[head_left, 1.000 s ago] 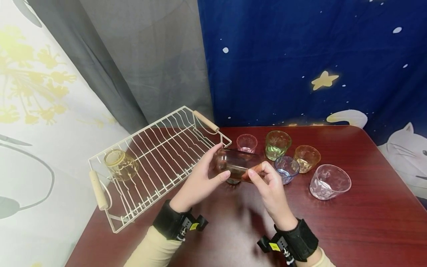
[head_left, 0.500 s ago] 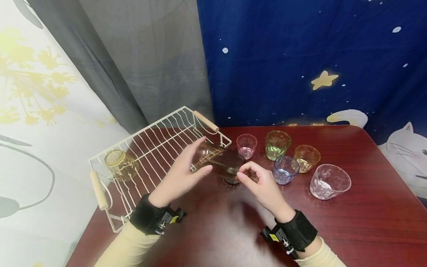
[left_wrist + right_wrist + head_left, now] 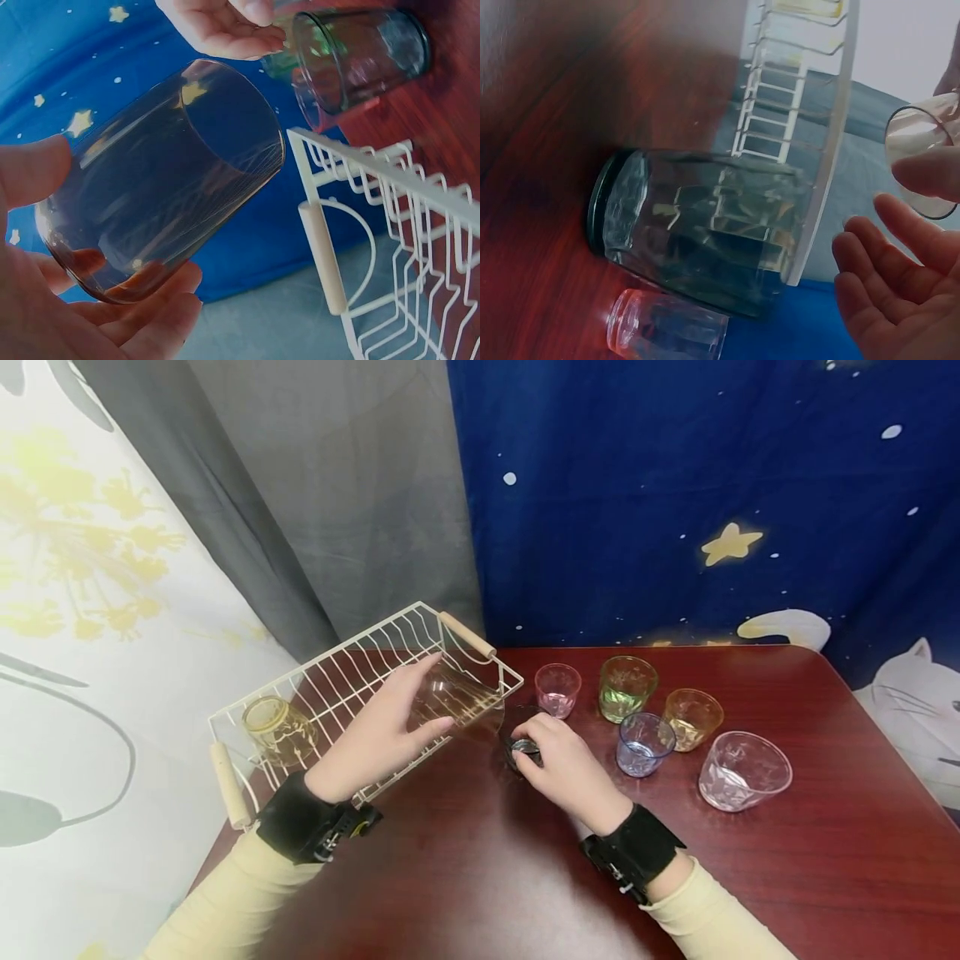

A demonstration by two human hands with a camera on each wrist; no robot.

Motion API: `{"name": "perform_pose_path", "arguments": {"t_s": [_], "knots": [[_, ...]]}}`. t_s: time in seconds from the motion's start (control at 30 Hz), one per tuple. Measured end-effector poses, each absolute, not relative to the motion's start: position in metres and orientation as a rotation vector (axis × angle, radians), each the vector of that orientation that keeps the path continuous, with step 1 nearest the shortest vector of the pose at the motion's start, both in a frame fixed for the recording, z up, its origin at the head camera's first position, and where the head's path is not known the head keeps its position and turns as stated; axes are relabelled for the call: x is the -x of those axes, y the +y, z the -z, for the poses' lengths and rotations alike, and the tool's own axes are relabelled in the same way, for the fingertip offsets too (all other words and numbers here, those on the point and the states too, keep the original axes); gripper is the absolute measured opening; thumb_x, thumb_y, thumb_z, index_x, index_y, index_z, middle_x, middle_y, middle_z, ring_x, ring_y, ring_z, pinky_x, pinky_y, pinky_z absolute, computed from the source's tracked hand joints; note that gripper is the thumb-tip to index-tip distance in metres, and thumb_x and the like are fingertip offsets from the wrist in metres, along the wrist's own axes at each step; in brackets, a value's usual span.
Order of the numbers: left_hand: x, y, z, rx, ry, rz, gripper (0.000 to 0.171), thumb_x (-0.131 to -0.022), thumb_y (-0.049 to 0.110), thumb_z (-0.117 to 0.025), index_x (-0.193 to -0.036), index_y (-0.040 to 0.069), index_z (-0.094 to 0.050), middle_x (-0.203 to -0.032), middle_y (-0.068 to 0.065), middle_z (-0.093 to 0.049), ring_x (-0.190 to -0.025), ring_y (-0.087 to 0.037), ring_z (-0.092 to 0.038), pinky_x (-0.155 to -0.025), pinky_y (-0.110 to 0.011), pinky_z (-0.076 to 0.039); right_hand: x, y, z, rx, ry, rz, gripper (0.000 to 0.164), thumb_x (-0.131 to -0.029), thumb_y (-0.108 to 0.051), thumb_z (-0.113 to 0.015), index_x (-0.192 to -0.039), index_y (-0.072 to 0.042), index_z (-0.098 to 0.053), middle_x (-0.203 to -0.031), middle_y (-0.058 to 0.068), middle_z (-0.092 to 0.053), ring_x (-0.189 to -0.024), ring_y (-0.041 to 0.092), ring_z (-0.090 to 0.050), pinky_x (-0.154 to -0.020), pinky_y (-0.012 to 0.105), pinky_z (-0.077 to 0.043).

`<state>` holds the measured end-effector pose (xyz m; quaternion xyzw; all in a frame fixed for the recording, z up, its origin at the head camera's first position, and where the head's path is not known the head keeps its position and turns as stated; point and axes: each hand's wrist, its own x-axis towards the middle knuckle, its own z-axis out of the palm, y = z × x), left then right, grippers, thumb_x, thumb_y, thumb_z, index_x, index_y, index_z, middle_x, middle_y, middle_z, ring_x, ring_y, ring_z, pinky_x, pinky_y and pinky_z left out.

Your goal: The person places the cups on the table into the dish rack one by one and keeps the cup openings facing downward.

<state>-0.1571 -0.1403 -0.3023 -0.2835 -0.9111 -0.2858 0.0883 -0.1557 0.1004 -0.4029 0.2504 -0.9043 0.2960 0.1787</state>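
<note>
Holding the brown glass [image 3: 165, 180] tilted, left hand [image 3: 378, 731] has thumb and fingers round one end; glass raised off the table [image 3: 450, 877] at the near right side of the rack [image 3: 467, 635]. Hands apart. Right hand [image 3: 562, 772] just right of rack, fingers loosely bent, a gap between fingertips and dark glass [image 3: 697, 225]. Dark glass upright on table, just off rack's right end, between rack and blue glass [image 3: 643, 747]; stands in the way there. Clear glass [image 3: 742, 774]: farthest right of rack. Yellow glass [image 3: 281, 731]: upside down on rack's left end, taking up that part. Amber glass [image 3: 692, 720]: well right of rack, behind blue. Pink glass [image 3: 557, 692]: upright, near rack's right corner. Green glass [image 3: 627, 690]: right of pink, farther from rack. Behind rack: grey curtain [image 3: 337, 485]; blue curtain [image 3: 637, 485] to its right.
</note>
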Motion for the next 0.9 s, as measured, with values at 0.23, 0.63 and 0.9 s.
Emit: {"name": "perform_pose_path", "arguments": {"t_s": [0.23,0.63,0.9], "knots": [[0.161,-0.149,0.295,0.778,-2.760,0.671,0.075,-0.083,0.038,-0.063,-0.144,0.018,-0.023,-0.125,-0.006,-0.045,-0.105,-0.016,-0.048,-0.091,-0.036,-0.043,0.170,0.093,0.416,-0.732,-2.619,-0.636,0.027,-0.076,-0.022,-0.067,-0.099,-0.007,-0.065,-0.093,0.001,-0.059,-0.092,0.017,-0.055,-0.084,0.032,-0.047],[0.186,-0.178,0.289,0.673,-2.822,0.570,0.077,-0.080,0.036,-0.066,-0.142,0.011,-0.027,-0.129,-0.014,-0.044,-0.118,-0.026,-0.043,-0.098,-0.044,-0.037,0.172,0.091,0.433,-0.778,-2.609,-0.359,0.018,-0.074,-0.023,-0.069,-0.087,-0.010,-0.067,-0.078,0.000,-0.057,-0.077,0.019,-0.056,-0.069,0.032,-0.047],[0.207,-0.203,0.295,0.509,-2.876,0.550,0.075,-0.081,0.033,-0.065,-0.142,0.011,-0.027,-0.127,-0.019,-0.044,-0.117,-0.032,-0.042,-0.095,-0.049,-0.037,0.170,0.089,0.439,-0.793,-2.588,-0.260,0.008,-0.079,-0.018,-0.064,-0.083,-0.011,-0.064,-0.076,0.001,-0.060,-0.077,0.022,-0.058,-0.067,0.032,-0.042]]}}
